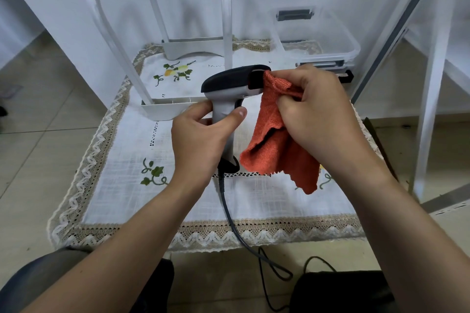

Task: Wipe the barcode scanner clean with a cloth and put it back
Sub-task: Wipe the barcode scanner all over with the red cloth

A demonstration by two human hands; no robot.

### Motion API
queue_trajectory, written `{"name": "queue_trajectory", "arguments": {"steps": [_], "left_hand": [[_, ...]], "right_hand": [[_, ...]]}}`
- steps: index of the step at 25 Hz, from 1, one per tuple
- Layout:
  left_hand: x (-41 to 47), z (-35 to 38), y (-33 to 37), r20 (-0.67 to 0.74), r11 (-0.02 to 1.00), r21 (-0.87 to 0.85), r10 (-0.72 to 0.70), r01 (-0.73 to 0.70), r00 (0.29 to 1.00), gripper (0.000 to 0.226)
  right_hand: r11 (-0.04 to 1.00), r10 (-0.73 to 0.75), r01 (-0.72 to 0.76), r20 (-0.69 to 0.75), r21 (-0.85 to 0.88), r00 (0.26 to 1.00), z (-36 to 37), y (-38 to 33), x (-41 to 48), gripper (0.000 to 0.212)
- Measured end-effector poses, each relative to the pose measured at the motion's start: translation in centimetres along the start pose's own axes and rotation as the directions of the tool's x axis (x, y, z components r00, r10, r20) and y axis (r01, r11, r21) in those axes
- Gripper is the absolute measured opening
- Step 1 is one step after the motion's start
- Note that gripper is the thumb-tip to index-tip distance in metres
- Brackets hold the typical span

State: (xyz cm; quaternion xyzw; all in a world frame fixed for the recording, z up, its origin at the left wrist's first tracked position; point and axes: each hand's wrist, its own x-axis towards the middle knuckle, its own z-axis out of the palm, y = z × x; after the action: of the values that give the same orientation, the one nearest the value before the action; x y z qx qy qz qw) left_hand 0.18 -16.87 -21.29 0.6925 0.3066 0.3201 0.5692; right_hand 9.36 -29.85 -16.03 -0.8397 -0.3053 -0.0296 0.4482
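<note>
A grey and black barcode scanner (229, 84) is held upright above the table, its head pointing right. My left hand (201, 140) grips its grey handle, thumb across the front. My right hand (315, 112) pinches an orange cloth (277, 145) and presses a bunched corner against the scanner's front window. The rest of the cloth hangs down below my right hand. A dark cable (229, 213) runs from the handle's base over the table's front edge to the floor.
A white embroidered tablecloth (127, 155) with lace trim covers the low table. A white plastic frame stand (114, 40) sits at the back left, a clear lidded box (340, 40) at the back right. White shelf legs (429, 99) rise on the right.
</note>
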Motion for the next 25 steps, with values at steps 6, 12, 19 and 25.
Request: {"name": "queue_trajectory", "arguments": {"steps": [6,12,19,25], "left_hand": [[0.0,0.0,-0.1,-0.003,0.999,0.042,0.027,-0.027,1.0,0.022],[0.3,0.0,-0.3,0.006,0.999,0.047,0.021,-0.021,1.0,0.025],[0.2,-0.1,0.1,0.002,1.0,0.004,-0.002,0.002,1.0,0.014],[0.0,-0.1,0.3,0.007,1.0,0.004,-0.014,0.014,1.0,0.01]], "right_hand": [[1.0,-0.003,0.002,0.015,0.031,1.0,-0.1,-0.3,0.0,0.047],[0.989,-0.123,0.117,0.066,0.093,0.99,0.1,-1.2,-0.5,0.047],[0.995,-0.089,0.088,-0.012,-0.05,0.996,-0.4,-0.2,-0.1,0.043],[0.994,-0.046,0.043,-0.023,-0.099,0.999,-0.6,0.0,0.0,0.048]]}}
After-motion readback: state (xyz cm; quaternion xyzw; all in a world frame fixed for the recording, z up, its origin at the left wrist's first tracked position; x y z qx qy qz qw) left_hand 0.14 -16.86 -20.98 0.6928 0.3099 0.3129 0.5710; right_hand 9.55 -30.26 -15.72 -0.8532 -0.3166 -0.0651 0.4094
